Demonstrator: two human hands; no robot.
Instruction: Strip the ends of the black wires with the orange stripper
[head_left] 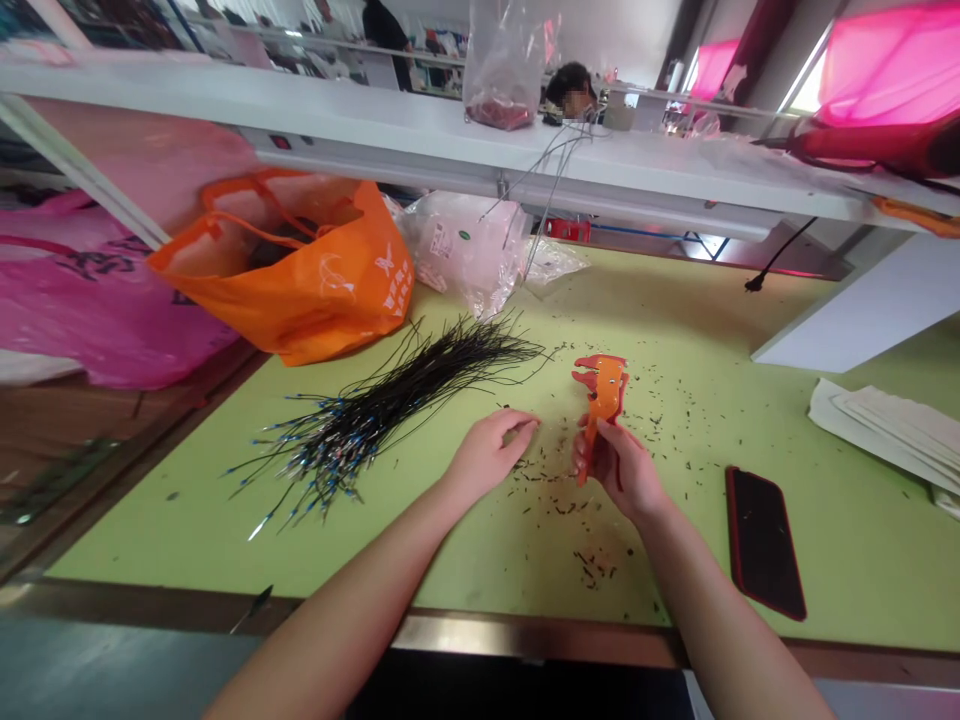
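Your right hand (626, 470) has its fingers closed around the handles of an orange hand tool (609, 385), held over the middle of the counter (465, 560). The tool's head points toward the far edge, and its notched jaws face left, with a gap between them. Your left hand (491, 445) is to the left of the tool and apart from it; thumb and forefinger are drawn nearly together at the tips, and you cannot tell from here whether anything thin is pinched there.

Just beyond and to the left of that hand, a bundle of black wires (420, 380) lies slantwise, its blue-tipped ends toward the counter's near left corner and its other ends spread toward the middle. Small dark scraps (592, 570) are scattered around and below your right hand, some close to the near edge. Right of your right forearm, a phone (765, 540) lies near the near edge, with white sheets (885, 430) farther right. An orange bag (322, 290) stands at the far left, beside clear plastic packs (465, 250) near the far edge.
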